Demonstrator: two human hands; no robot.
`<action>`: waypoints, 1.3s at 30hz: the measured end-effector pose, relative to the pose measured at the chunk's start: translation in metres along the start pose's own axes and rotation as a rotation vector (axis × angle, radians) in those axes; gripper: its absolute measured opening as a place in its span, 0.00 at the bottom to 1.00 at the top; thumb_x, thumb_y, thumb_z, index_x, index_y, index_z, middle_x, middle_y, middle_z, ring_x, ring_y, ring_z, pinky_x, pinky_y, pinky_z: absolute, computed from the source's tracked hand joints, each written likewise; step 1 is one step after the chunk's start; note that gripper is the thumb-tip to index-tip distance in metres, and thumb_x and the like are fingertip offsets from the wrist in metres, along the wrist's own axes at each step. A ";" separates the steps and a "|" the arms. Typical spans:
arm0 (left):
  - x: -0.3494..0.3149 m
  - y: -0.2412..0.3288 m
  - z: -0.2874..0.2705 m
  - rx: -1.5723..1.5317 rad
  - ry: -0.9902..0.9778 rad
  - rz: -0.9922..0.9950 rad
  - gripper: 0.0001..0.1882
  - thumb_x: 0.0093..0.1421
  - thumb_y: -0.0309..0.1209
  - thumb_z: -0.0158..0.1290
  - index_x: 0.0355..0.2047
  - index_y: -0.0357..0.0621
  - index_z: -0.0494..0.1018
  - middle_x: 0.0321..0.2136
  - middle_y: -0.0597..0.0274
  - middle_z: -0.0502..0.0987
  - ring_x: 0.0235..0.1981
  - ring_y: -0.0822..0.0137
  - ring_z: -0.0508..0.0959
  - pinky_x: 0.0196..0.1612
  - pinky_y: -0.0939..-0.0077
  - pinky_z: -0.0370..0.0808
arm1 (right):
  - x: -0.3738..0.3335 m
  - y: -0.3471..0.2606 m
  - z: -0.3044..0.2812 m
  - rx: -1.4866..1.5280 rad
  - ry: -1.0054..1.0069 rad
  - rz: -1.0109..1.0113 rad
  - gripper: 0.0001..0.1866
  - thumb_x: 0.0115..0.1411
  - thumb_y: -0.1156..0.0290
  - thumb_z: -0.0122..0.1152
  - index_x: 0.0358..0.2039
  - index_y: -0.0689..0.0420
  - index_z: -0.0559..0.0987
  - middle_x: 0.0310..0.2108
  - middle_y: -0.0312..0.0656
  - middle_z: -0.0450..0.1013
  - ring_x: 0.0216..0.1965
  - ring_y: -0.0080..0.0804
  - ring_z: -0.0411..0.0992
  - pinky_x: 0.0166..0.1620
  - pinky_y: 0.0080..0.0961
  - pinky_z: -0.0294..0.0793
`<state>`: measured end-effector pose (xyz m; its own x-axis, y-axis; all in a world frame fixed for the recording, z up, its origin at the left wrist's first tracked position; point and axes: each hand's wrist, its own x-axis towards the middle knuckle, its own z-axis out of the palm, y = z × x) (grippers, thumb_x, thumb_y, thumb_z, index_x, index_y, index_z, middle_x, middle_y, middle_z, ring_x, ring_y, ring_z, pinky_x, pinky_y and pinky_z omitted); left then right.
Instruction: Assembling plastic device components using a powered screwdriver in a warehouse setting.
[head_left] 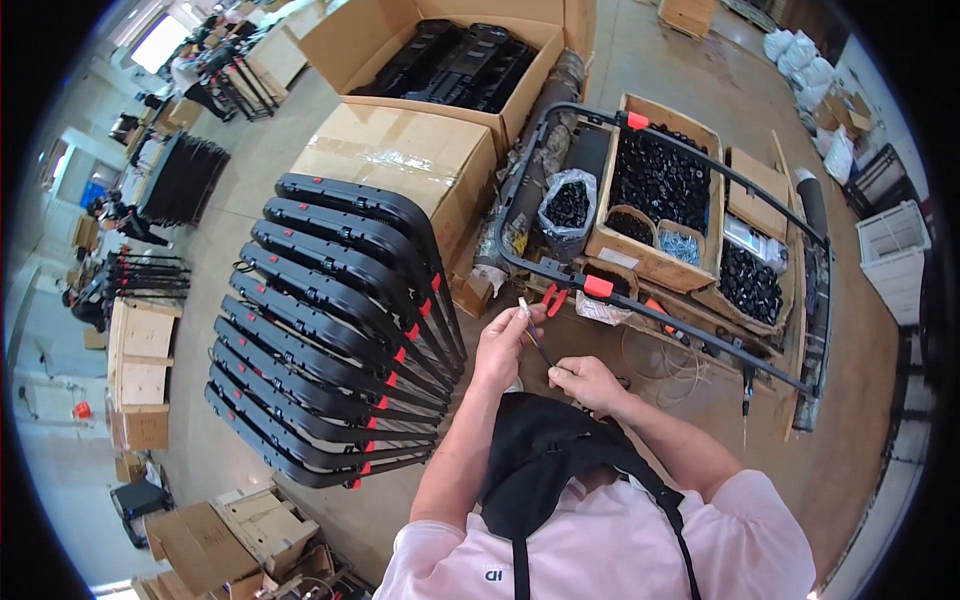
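Holding a thin cable (540,349) slantwise, pinched toward its far left end (close to a white tip (523,303)) by the left hand (501,345) and gripped nearer and to the right by the right hand (588,382), on the near side of a black frame (548,267).

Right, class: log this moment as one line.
left hand: holds small white piece | right hand: pinches dark cable | front-right: black frame | left: row of black frames

We see two dark letters (493,575) on the pale pink shirt (600,540); we cannot read the white label (618,258) on the wooden crate (668,275).
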<state>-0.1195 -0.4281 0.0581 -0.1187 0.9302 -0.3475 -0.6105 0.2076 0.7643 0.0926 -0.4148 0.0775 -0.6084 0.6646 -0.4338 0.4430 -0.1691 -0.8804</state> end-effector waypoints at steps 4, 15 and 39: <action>0.033 -0.010 -0.033 -0.100 -0.107 -0.163 0.16 0.77 0.40 0.49 0.52 0.41 0.77 0.45 0.57 0.85 0.47 0.65 0.85 0.47 0.69 0.83 | 0.031 0.010 0.015 0.524 -0.162 0.265 0.17 0.77 0.58 0.55 0.35 0.58 0.78 0.16 0.23 0.56 0.15 0.13 0.49 0.19 0.20 0.48; 0.081 -0.026 -0.041 -0.160 0.038 -0.271 0.18 0.79 0.41 0.46 0.56 0.41 0.76 0.35 0.66 0.81 0.38 0.72 0.81 0.45 0.72 0.79 | 0.070 0.022 0.029 0.961 0.005 0.479 0.18 0.78 0.57 0.53 0.34 0.56 0.76 0.16 0.23 0.57 0.14 0.13 0.51 0.18 0.18 0.47; 0.137 -0.004 -0.053 0.480 -0.068 -0.329 0.14 0.73 0.41 0.57 0.45 0.45 0.85 0.27 0.74 0.77 0.27 0.78 0.77 0.30 0.81 0.75 | 0.095 0.019 0.040 0.882 0.102 0.412 0.18 0.78 0.57 0.51 0.35 0.56 0.75 0.17 0.23 0.56 0.15 0.13 0.50 0.19 0.19 0.46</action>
<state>-0.1749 -0.3174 -0.0219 0.0770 0.8072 -0.5852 -0.1814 0.5885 0.7879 0.0168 -0.3837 0.0116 -0.4385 0.4844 -0.7570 -0.0682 -0.8578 -0.5094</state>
